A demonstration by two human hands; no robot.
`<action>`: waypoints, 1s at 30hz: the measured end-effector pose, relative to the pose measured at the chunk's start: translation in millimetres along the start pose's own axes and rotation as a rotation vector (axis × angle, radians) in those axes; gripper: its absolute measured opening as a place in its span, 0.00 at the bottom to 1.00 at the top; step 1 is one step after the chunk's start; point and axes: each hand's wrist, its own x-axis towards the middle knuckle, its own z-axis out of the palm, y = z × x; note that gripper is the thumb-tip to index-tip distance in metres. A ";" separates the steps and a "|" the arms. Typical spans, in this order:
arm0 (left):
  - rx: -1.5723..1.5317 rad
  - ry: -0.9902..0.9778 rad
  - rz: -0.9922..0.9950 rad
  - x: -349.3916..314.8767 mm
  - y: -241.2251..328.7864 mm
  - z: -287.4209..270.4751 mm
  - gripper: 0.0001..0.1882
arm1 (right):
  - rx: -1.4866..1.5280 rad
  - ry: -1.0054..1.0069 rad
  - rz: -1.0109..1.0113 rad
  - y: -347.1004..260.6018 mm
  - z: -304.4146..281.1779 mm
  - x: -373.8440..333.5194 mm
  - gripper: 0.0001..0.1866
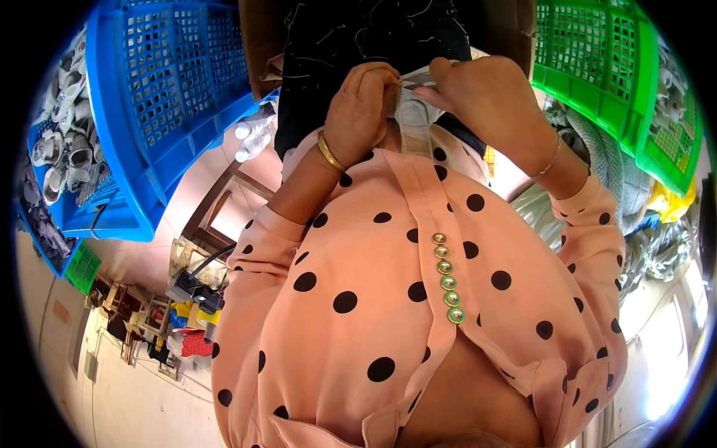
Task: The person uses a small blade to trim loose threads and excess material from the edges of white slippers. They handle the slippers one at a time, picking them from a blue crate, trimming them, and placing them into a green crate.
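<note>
Close in front of my body, both hands work on a small white and grey piece [414, 112] with a pale band hanging from it. My left hand [361, 104] has its fingers curled in and closed at the piece's left edge. On the other side my right hand [489, 104] pinches its upper edge between thumb and fingers. The fingers cover much of the piece, so I cannot make out its exact kind. Below it lies black cloth [373, 37] over my lap, strewn with white thread scraps.
A tall blue plastic crate [112, 149] stands at my left, with several small white shoes [71, 160] beside its wall. A green crate [590, 89] stands at my right, near grey cloth [605, 145] and clear plastic bags [665, 250]. Brown cardboard [258, 45] borders my lap.
</note>
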 end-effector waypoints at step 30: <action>0.028 0.101 -0.303 0.6 -6.4 -41.4 0.07 | 0.061 0.117 0.055 21.5 28.8 3.4 0.23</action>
